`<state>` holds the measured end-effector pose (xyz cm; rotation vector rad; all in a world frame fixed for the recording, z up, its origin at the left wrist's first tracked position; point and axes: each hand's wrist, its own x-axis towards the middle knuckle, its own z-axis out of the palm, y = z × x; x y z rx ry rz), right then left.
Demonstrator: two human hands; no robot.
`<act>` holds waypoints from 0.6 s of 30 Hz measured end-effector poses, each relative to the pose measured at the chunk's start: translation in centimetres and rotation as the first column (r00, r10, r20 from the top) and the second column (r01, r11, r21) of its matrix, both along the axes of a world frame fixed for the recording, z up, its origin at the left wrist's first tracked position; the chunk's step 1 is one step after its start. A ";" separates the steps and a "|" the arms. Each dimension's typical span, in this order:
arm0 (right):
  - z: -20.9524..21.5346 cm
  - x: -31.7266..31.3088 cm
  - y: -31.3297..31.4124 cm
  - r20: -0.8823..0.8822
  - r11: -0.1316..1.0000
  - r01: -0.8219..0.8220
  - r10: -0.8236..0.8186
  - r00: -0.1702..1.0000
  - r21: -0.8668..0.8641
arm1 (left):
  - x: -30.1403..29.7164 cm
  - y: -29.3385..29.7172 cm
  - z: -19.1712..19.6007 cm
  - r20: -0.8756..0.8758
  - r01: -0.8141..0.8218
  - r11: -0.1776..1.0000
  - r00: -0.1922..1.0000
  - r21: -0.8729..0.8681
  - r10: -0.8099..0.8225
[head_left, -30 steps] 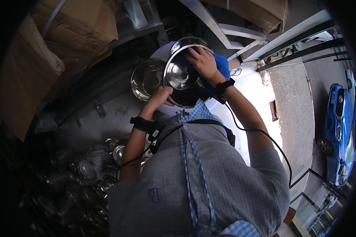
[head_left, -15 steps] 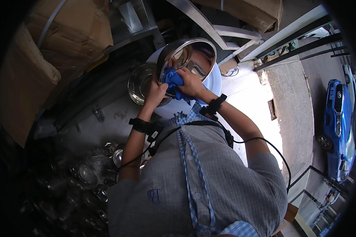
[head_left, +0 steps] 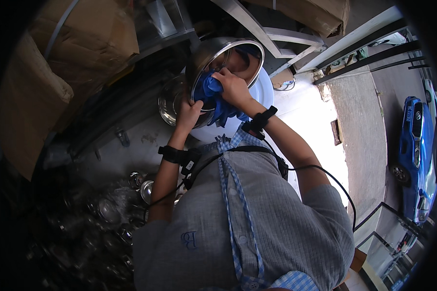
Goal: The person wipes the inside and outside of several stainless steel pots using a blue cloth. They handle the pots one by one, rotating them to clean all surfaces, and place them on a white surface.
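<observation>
A shiny metal bowl (head_left: 258, 54) is tilted up in front of me, its opening turned toward me and to the right. At its lower left rim, my left hand (head_left: 188, 115) is closed with the thumb over the edge. My right hand (head_left: 234, 88) is bunched around a blue cloth (head_left: 210, 91) and presses it against the inside of the bowl; part of the cloth hangs over the near rim. A second metal bowl (head_left: 167, 104) sits lower and to the left, partly hidden. Beneath both shows a round, white, tub-like thing (head_left: 263, 94).
Large cardboard boxes (head_left: 87, 36) stand at the upper left. A metal frame (head_left: 272, 36) crosses the top. Many shiny metal pieces (head_left: 107, 211) lie on the floor at lower left. To the right, a doorway opens on a road with a blue car (head_left: 415, 155).
The tilted bowl has turned slightly and shifted up. My right hand and the cloth have moved a little up along its inside. My left hand stays on the rim.
</observation>
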<state>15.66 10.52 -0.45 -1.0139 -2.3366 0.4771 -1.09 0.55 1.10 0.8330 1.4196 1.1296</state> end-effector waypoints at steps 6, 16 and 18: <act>1.3 3.9 0.9 0.051 0.903 0.204 -0.240 0.969 0.378 | -0.6 -1.2 -0.1 0.053 -0.114 0.984 0.991 -0.136 0.122; 4.2 8.6 3.3 -0.449 0.966 0.246 -0.255 0.856 -0.079 | -4.5 -3.7 1.0 -0.039 -0.156 0.979 0.988 -0.134 0.152; 5.2 7.7 2.8 -0.474 0.977 0.011 -0.114 0.873 -0.215 | -5.8 -3.6 -0.6 -0.200 -0.042 0.998 0.979 -0.039 0.034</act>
